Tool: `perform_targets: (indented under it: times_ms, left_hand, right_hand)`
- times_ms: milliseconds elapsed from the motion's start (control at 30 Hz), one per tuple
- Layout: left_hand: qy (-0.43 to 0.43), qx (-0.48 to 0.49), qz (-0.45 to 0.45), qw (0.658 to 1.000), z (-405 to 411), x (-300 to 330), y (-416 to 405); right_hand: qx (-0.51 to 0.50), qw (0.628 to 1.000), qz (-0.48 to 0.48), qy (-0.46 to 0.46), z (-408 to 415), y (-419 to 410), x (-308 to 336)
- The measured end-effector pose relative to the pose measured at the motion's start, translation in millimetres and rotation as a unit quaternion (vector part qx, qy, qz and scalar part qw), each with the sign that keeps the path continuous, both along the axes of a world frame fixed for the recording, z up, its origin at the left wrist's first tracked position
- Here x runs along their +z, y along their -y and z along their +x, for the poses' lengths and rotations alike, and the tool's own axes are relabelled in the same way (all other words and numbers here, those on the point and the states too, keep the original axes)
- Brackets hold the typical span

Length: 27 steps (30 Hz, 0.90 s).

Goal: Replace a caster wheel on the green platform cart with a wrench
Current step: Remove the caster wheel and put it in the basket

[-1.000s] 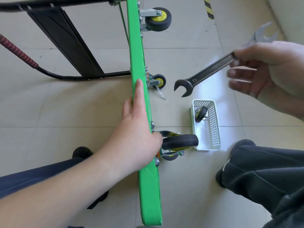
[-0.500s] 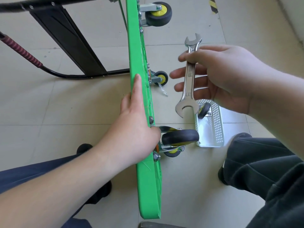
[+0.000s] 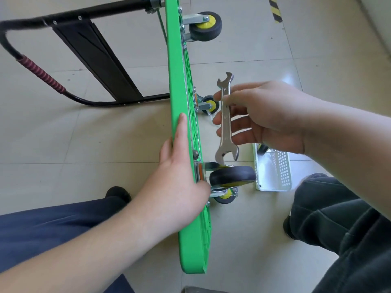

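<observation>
Cart [image 3: 179, 132] on edge; left hand [image 3: 179, 178] flat on its rim. Right hand [image 3: 264, 117] pinches wrench [image 3: 226, 121] upright above near wheel [image 3: 232, 176]. Basket [image 3: 273, 172] just beside, apparently holding a spare.

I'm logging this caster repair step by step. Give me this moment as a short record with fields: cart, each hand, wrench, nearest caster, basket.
cart: green platform cart stands on its long edge on the tiled floor, wheels to the right
left hand: left hand rests on the deck's upper edge, index finger straight
right hand: right hand holds the wrench by its shaft
wrench: wrench is near upright, lower open end just above the near caster
basket: white basket lies on the floor right of that caster, a wheel inside
</observation>
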State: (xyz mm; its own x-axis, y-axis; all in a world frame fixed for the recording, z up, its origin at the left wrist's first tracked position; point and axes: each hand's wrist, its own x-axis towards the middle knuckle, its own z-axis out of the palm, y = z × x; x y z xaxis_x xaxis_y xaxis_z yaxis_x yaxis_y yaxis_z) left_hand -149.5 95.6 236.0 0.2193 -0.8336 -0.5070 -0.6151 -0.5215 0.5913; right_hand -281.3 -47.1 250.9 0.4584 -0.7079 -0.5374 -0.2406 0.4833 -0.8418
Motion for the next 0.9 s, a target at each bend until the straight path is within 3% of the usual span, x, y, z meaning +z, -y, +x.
perform_targets:
  times_ms: [300,667,900]
  left_hand:
    - [-0.002,-0.005,-0.019,1.0,0,-3,0]
    - [0.009,-0.029,-0.007,1.0,4,-3,-1]
    - [0.013,-0.031,-0.001,0.999,4,-4,1]
  right_hand:
    - [0.01,0.998,-0.034,0.051,8,9,-11]
    - [0.038,0.993,-0.002,0.107,2,23,-7]
    - [0.019,0.996,-0.047,0.078,-2,20,1]
